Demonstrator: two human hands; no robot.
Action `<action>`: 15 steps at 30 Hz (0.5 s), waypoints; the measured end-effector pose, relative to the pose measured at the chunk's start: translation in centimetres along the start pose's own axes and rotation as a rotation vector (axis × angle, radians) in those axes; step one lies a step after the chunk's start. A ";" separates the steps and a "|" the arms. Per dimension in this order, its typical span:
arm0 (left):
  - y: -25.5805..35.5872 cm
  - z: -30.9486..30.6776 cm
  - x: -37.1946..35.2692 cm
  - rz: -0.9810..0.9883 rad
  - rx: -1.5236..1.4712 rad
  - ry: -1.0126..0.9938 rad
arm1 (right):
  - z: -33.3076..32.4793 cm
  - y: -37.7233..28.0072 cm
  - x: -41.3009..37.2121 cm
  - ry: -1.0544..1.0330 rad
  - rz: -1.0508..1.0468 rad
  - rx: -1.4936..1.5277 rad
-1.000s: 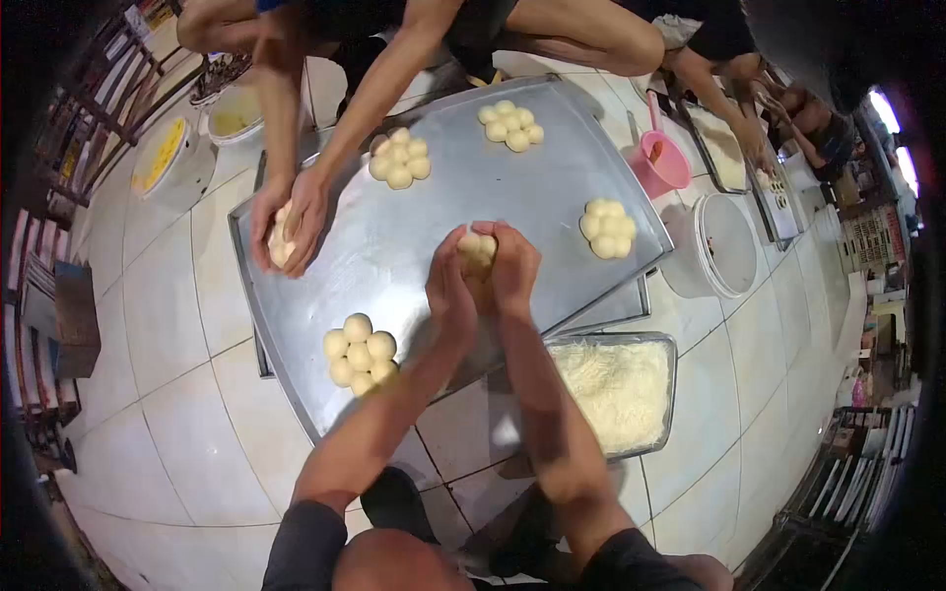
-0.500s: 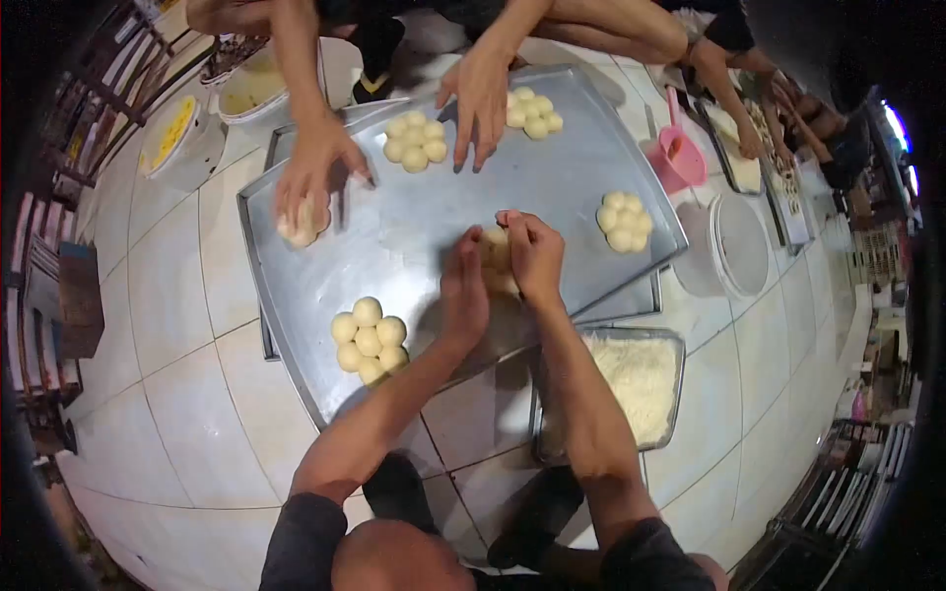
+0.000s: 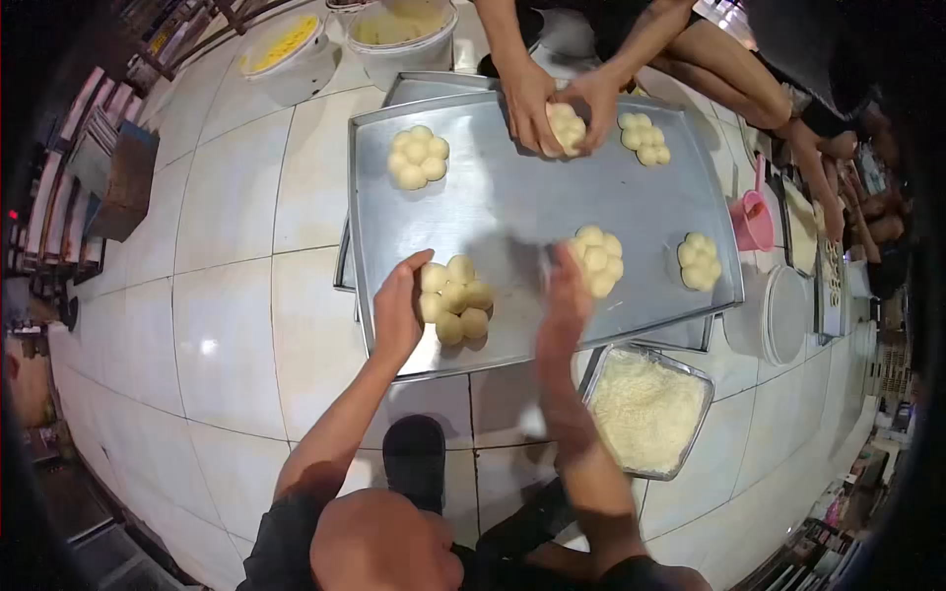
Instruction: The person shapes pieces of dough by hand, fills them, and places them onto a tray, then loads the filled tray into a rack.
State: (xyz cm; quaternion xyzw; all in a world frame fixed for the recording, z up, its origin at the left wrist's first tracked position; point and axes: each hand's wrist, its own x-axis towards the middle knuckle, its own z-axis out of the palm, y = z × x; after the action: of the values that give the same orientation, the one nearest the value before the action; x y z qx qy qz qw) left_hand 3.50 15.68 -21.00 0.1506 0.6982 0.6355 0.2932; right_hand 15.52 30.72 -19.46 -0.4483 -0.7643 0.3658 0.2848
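Note:
My left hand is open, its fingers curved along the left side of a flower-shaped cluster of dough balls on a large metal baking tray. The thumb side faces the dough. My right hand, blurred by motion, has its fingers stretched out, nothing in them. Its fingertips are at the left edge of another dough cluster. Shadow falls over the tray between my two hands. Three more clusters lie near the tray's edges: upper left, upper right and right.
Across the tray, another person's hands cup a dough cluster. A smaller pan of pale shreds sits on the tiled floor at the near right. White buckets, a pink scoop and a lidded tub surround the tray.
My hands have parted from the middle cluster; the left is now at the lower-left one. The other person's hands have moved from the left cluster to the upper-middle one. The view has shifted.

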 end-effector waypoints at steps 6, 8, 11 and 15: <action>-0.6 2.1 -0.6 0.208 0.081 0.084 | 5.1 -5.0 -7.2 0.092 0.513 0.904; 0.2 3.7 -1.0 0.175 -0.092 0.105 | 5.3 -5.7 -5.0 0.032 0.603 0.869; 1.1 4.9 -1.8 0.130 -0.184 0.174 | 5.4 -5.0 -1.0 -0.084 0.551 0.789; 2.0 5.1 -2.1 0.055 -0.216 0.360 | 5.2 -3.0 2.2 -0.334 0.244 0.582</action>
State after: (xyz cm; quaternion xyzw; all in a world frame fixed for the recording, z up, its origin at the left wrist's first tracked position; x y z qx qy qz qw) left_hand 7.88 18.81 -18.72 0.0215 0.6628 0.7310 0.1609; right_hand 9.15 30.10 -19.73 -0.3705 -0.6048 0.6678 0.2260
